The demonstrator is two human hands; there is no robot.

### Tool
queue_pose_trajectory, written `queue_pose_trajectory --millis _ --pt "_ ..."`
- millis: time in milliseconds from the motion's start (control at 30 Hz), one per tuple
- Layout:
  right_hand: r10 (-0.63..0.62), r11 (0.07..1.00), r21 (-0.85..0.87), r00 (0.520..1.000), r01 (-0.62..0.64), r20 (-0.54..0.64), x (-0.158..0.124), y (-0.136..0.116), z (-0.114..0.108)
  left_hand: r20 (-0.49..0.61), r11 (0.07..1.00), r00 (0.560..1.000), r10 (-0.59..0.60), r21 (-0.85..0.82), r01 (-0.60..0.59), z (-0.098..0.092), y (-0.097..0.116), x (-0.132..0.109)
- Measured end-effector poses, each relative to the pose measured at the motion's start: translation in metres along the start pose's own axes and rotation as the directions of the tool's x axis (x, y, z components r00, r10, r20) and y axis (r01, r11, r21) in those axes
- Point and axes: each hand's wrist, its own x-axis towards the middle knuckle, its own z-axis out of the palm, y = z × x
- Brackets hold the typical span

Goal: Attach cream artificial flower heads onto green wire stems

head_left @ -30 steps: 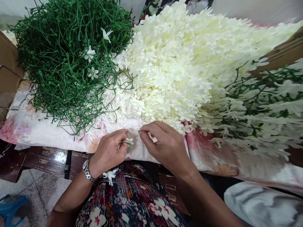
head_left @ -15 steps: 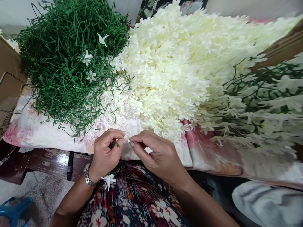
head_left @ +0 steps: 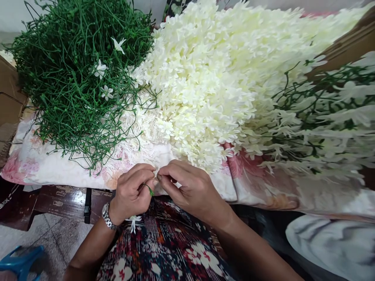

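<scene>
My left hand, with a watch on the wrist, is closed around a thin green artificial stem. The stem's green tip pokes out by the thumb, and a white flower hangs below the same hand; whether it belongs to that stem is hidden. Close beside it, my right hand pinches thumb and forefinger together, and what lies between them is too small to make out. Both sets of fingertips almost meet above my lap, at the edge of the flowered cloth.
Green stems are heaped at left with a few white flowers on them. A large mound of cream petals fills the middle, beside fine white strands. Stemmed white flowers lie at right near a cardboard box. A blue stool stands low left.
The green tip at my left hand now sticks out farther and points down to the right. My fingertips have drawn slightly closer together. The whole view has shifted a little.
</scene>
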Motion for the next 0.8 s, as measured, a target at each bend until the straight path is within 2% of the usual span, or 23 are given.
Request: queue_pose_trajectory --millis 100,267,433,533,700,800 --pt "-0.028 0.998 -0.059 0.999 0.029 0.026 -0.001 0.000 0.000 0.002 0.999 1.000 -0.016 -0.049 0.016 -0.002 0.000 -0.002" --pt "-0.047 0.986 -0.157 0.997 0.055 0.053 -0.003 -0.001 -0.002 -0.019 0.977 0.990 -0.137 -0.167 0.131 -0.003 0.001 -0.003" --pt "-0.062 0.972 -0.223 0.996 0.075 0.064 -0.003 -0.004 -0.003 -0.025 0.952 0.974 -0.227 -0.217 0.216 -0.001 0.001 -0.001" --pt "-0.075 0.975 -0.206 0.997 0.079 0.027 -0.002 -0.005 -0.001 -0.059 0.948 0.968 -0.244 -0.226 0.225 0.000 0.002 0.000" --pt "-0.070 0.996 -0.071 0.992 0.062 -0.106 -0.002 -0.008 0.004 -0.082 0.925 0.964 -0.254 -0.310 0.218 0.000 0.002 -0.001" --pt "-0.076 0.996 -0.050 0.984 0.069 -0.162 -0.004 -0.009 0.007 -0.086 0.899 0.954 -0.287 -0.368 0.237 0.001 0.001 -0.003"
